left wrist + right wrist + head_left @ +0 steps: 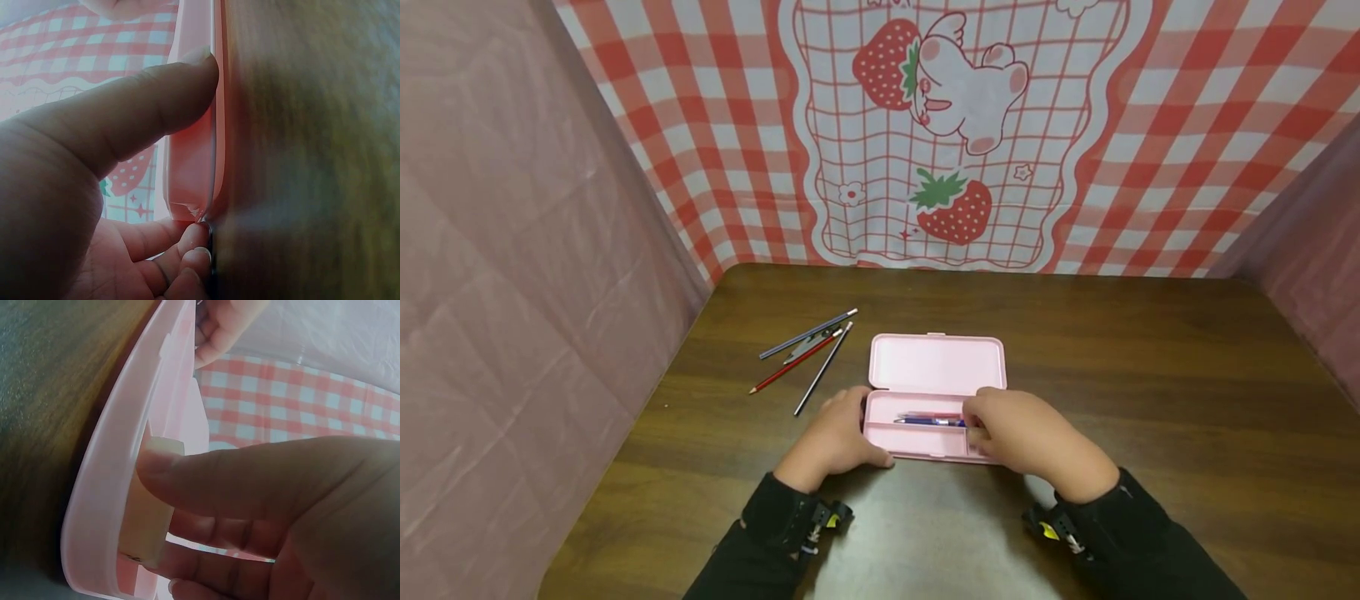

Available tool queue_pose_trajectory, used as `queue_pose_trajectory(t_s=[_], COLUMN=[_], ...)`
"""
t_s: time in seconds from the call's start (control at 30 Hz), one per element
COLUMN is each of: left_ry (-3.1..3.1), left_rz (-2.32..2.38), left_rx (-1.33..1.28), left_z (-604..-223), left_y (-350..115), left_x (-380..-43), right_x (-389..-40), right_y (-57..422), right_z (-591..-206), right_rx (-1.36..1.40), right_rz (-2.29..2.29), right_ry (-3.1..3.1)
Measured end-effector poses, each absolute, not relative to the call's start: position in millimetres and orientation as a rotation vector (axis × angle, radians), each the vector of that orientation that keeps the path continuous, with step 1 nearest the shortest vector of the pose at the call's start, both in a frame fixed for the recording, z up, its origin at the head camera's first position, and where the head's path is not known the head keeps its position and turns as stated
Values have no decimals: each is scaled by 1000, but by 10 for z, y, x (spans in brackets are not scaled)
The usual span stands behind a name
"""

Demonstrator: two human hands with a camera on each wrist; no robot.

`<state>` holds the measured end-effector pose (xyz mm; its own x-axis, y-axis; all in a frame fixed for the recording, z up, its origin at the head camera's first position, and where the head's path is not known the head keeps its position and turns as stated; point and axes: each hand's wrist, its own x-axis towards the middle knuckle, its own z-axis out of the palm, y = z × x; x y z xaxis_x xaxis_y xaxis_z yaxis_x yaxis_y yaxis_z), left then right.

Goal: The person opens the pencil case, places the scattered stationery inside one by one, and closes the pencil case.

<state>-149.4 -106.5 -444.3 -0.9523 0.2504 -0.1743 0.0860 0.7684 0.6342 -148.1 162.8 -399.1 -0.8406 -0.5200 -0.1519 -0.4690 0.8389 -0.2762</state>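
- Behind the wooden tabletop (1150, 358), red-checked cloth (722, 142).
- Open on it: pink pencil case (917, 441), pens (928, 422) lengthwise in the long compartment, apparently for fit.
- With left hand (838, 437), gripping the case's left end, probably to steady it.
- With right hand (1018, 425), pinching a pale block (147, 519) inside the right end, likely for control.
- Leftward, loose pencils (796, 362), seemingly set clear.

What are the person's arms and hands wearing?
The left hand and right hand wear no gloves. The left sleeve and right sleeve are long and black. Near each cuff sits a small black gadget, the left one and right one both showing yellow and silvery bits.
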Motion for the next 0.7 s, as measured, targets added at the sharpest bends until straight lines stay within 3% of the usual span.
queue_pose_trajectory(t_s=[0.7], left_ry=[2717], left_rz=[943], left_rx=[266], left_z=[-4457], left_y=[-1058], left_x=[-1501], right_x=[-1473], right_y=[1572], right_z=[-4055], right_rx=[-816], right_rz=[-279], right_ry=[2851])
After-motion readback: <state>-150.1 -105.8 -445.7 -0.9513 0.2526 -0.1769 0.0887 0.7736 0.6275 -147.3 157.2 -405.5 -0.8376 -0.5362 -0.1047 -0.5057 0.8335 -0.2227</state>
